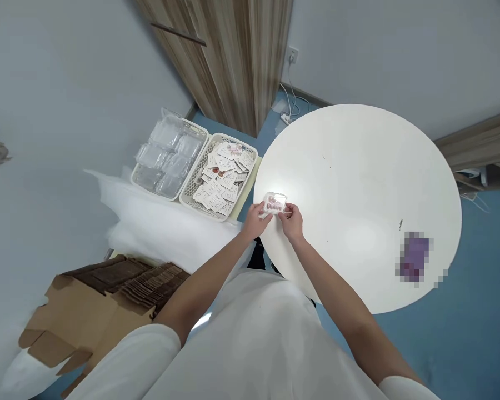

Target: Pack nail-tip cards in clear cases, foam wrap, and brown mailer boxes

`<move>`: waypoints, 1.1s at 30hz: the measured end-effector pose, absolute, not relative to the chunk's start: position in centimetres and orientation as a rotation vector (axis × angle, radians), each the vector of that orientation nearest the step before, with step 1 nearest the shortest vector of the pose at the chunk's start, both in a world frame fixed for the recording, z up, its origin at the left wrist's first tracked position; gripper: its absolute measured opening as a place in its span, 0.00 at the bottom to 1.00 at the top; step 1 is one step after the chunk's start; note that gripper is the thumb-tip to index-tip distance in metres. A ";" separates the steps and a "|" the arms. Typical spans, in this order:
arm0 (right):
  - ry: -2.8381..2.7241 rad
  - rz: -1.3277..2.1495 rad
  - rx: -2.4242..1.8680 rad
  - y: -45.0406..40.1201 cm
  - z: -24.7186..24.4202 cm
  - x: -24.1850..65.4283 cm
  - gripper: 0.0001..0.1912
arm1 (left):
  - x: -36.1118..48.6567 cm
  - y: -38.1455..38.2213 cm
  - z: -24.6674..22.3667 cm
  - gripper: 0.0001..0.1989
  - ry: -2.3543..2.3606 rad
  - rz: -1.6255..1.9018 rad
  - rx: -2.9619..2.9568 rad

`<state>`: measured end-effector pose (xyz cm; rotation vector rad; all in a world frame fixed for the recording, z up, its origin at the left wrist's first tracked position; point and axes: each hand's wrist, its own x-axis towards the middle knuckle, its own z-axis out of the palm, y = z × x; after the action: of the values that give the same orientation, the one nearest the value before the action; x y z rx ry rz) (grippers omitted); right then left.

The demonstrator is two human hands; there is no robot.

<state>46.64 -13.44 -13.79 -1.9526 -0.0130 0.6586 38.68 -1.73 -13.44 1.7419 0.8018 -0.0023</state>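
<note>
A small clear plastic box [274, 203] with a white card and several pinkish oval pieces, which look like press-on nails, is at the near left edge of the round white table [358, 166]. My left hand [255, 220] grips its left side with thumb and fingers. On the right side, my right hand [292, 223] pinches its lower right corner. Both hands are closed on the box. Whether the box rests on the table or is held just above it, I cannot tell.
Left of the table stand a white basket [186, 209] of printed cards and another basket [170, 198] of clear plastic boxes. White foam sheeting [162, 228] and a cardboard carton [75, 311] lie nearer me. A blurred purple item [415, 256] is on the table's right.
</note>
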 end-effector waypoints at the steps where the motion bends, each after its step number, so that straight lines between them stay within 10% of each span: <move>1: -0.004 0.654 -1.957 -12.9 -14.0 47.0 0.22 | 39.2 -1.2 -13.7 0.27 0.794 -0.011 1.752; 33: 0.050 0.613 -1.965 -11.5 -14.3 48.4 0.25 | 40.9 1.0 -14.6 0.36 0.689 -0.033 1.713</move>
<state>48.39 -11.47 -14.32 -1.9647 0.0496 0.6127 40.88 0.95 -14.61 1.7125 0.6889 -0.0331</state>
